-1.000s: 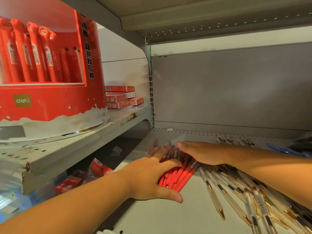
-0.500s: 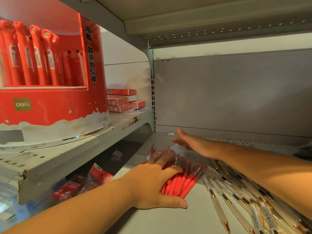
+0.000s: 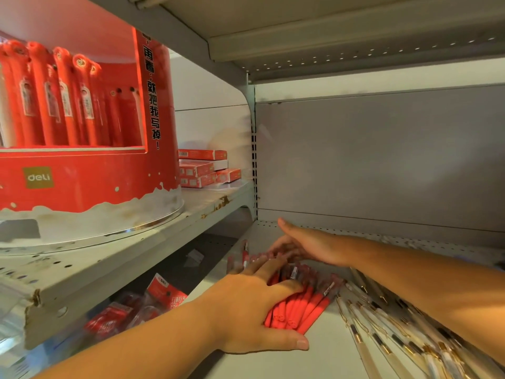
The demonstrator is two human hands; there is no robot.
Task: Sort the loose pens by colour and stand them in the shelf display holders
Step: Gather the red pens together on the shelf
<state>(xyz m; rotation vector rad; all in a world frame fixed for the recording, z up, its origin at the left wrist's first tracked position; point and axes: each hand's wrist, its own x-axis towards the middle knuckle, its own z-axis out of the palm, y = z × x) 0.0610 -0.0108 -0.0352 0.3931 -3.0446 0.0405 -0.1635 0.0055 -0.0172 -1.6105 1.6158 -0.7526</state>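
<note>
Right now, in the head view, the red pens (image 3: 303,305) lie in a loose bundle on the lower shelf (image 3: 341,359), their near ends roughly level and their far ends fanned out. The left hand (image 3: 254,305) lies flat over the bundle, fingers spread across the barrels and thumb stretched along the shelf by the near ends. The right hand (image 3: 308,247) reaches across to the far ends, thumb raised and fingers open. They are blurred, so whether they touch the pens is hard to tell. White pens (image 3: 382,324) lie just right of the bundle, under the right forearm.

The step looks like squaring the red pens into one bunch. To do it well, press lightly with the left hand so nothing rolls, sweep the stray far ends inward with the right, and keep the white ones out. Once tight, the bunch probably belongs in the red holder (image 3: 82,176) on the higher shelf at left.
</note>
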